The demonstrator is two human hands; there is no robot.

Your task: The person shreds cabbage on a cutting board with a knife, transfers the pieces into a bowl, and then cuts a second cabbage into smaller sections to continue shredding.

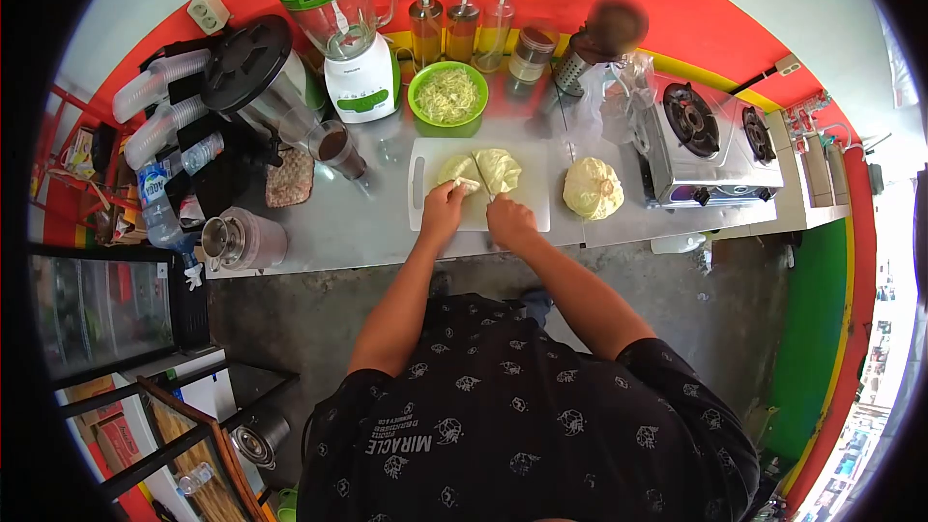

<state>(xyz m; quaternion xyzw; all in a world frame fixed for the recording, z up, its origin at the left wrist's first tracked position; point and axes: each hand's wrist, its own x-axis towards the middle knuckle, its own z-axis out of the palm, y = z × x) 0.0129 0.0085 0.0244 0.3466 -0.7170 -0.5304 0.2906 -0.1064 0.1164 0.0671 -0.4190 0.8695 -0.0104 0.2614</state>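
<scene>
On a white cutting board (425, 216) lies a piece of pale green cabbage (499, 170), with another cabbage piece (458, 172) to its left. A knife (481, 174) stands between the two, its handle wrapped by my right hand (510, 222). My left hand (445, 205) is closed at the near edge of the left piece, fingertips pressed on it. To the right of the board sits a larger cabbage (593, 188). Behind the board, a green bowl (449, 126) holds shredded cabbage (447, 96).
A blender (358, 77) and several pump bottles (462, 27) line the wall behind. On the right stands a gas stove (710, 150) beside a plastic bag (609, 101). A tall cup of dark contents (338, 147) and a pink-bodied container (256, 240) are at the left.
</scene>
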